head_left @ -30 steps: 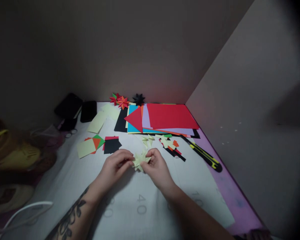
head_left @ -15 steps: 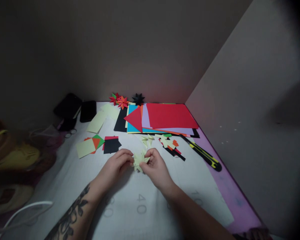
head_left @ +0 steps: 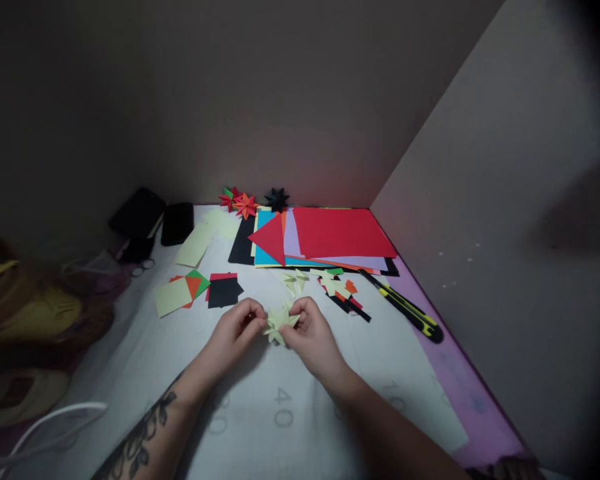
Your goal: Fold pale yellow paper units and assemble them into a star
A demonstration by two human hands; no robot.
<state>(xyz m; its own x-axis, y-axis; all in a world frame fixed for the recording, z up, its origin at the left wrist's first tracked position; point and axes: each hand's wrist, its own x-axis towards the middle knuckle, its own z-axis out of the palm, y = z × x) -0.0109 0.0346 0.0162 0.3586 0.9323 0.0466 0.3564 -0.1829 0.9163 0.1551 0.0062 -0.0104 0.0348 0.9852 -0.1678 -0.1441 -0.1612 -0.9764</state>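
Left thumb and forefinger have shifted slightly, the thumb showing more plainly below the fingers than half a second ago; the right hand [head_left: 313,337] keeps its place. Between the hands, near the middle of the white work surface [head_left: 360,373], is a pale yellow folded-paper star [head_left: 281,321], matte, crisp-edged and many-pointed. Right thumb and forefinger pinch its right side, the other fingers curled. The left hand [head_left: 233,333] has its thumb and forefinger nearly together at the star's left edge; whether they grip it, I cannot tell. Just beyond lie pale yellow folded pieces [head_left: 295,283], thin and pointed. Farther off, a smooth red sheet [head_left: 345,233] tops stacked coloured paper, and a spiky black star [head_left: 278,199] stands behind. To the right is a black-and-yellow utility knife [head_left: 410,313]. Faint printing on the near surface reads "40"
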